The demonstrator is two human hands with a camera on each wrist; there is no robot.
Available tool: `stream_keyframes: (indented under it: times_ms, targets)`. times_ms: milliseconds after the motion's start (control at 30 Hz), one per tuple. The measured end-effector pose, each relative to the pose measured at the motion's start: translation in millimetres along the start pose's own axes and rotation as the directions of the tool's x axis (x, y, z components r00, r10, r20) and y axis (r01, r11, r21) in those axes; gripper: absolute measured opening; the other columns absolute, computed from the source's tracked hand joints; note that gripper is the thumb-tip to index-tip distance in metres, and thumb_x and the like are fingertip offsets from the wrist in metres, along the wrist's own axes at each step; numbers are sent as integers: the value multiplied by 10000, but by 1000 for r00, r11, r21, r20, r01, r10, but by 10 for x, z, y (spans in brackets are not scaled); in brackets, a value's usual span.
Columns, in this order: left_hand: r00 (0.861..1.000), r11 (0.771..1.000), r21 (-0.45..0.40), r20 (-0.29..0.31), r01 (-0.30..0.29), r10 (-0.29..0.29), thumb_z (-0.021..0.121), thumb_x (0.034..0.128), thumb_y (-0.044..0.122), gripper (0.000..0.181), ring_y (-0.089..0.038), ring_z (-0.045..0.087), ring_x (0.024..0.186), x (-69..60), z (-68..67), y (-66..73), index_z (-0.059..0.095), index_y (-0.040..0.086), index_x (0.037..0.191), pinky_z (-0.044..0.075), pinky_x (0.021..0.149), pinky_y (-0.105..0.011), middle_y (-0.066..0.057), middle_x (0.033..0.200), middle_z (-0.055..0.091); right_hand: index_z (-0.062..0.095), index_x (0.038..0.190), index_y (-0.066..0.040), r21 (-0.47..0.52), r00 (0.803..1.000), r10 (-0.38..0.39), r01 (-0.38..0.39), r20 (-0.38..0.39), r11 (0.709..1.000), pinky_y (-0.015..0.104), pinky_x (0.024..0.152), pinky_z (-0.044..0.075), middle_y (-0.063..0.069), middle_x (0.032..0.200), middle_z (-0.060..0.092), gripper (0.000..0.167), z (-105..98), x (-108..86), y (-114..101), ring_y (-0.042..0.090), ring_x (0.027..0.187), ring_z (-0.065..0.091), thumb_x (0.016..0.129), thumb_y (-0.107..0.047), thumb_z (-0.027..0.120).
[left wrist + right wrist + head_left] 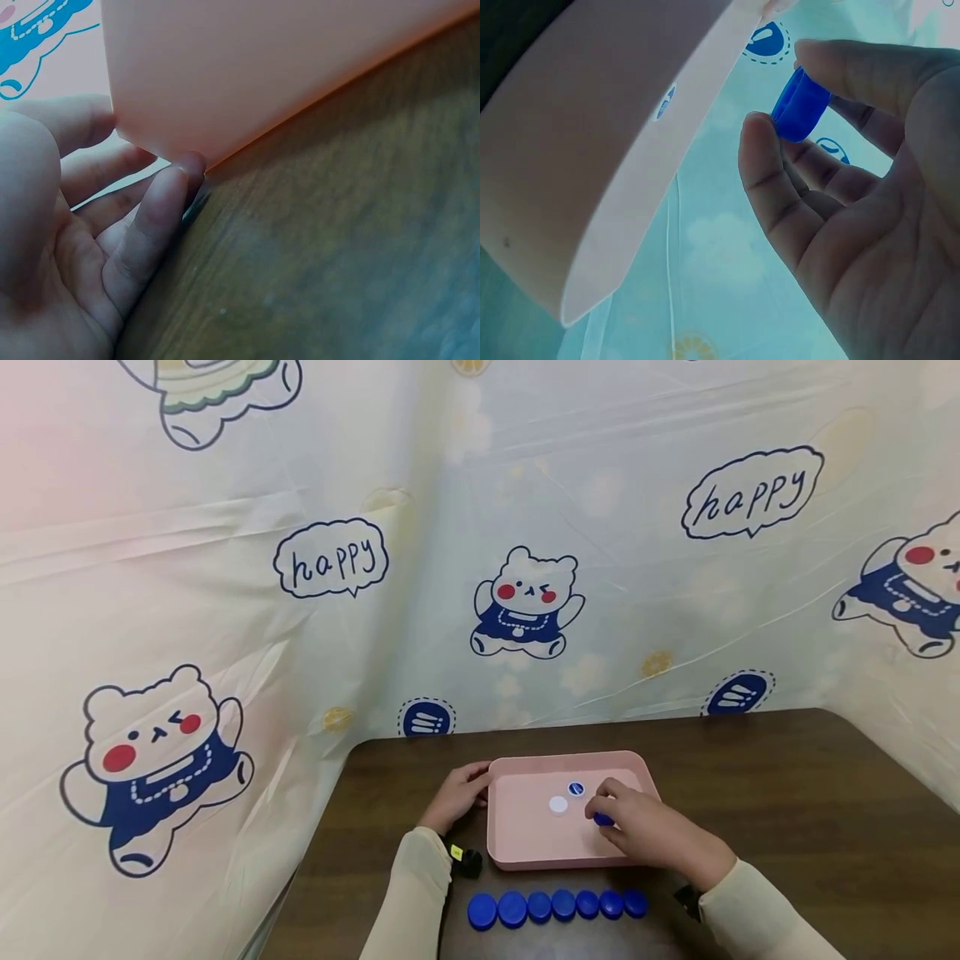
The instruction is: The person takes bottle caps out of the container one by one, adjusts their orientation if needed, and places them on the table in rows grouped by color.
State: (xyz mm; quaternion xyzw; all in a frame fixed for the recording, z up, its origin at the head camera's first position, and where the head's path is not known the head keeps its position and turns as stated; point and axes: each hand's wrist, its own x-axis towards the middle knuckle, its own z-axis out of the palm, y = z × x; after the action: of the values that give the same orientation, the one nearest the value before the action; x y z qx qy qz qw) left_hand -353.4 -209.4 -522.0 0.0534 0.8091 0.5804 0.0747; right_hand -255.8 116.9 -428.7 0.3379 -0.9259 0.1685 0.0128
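Observation:
In the head view my left hand [456, 797] is at the left side of a shallow pink tray [525, 852]. Its fingertips touch the outer wall near the far left corner, as the left wrist view also shows. Over the tray's right part, my right hand [648, 835] pinches a small blue bottle cap [801, 105] between thumb and fingers. The cap's hollow side cannot be made out clearly. On the tray floor lie a white disc [558, 805] and a smaller round blue-and-white disc [576, 788].
A row of several blue bottle caps [563, 905] runs along the near side of the tray, larger ones at the left. All stand on a dark brown wooden table [787, 810]. Behind and beside it hangs a printed cloth [615, 568] with cartoon bears.

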Motion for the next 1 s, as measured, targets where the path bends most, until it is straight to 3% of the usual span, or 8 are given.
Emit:
stream_keyframes:
  times_ms: [333,567,1000]
  targets:
    - [1000,1000,-18,5,-11,11,563,998,296,433,-202,624,831,20,18,-32,556,70,1367,549,721,-326,-96,1119,640,707,1142,-148,-18,1000,24,-24,16,1000,241,716,525,-66,950,533,299,-66,-123,-7,51,756,494,855,-216,756]
    - [1000,998,-56,14,-24,25,540,1013,244,435,-205,629,808,23,19,-66,521,18,1384,556,703,-353,-165,1152,627,723,1134,-148,-23,1000,13,-12,15,1000,281,767,541,-70,971,553,291,-72,-213,-12,71,817,529,853,-217,758]
    - [1000,1000,-14,2,-28,28,548,1006,267,416,-219,628,835,4,11,-43,554,54,1363,552,718,-340,-116,1126,635,735,1061,-126,-48,995,-66,63,-73,997,306,757,546,-71,945,572,254,-65,-507,2,59,805,542,813,-145,785]
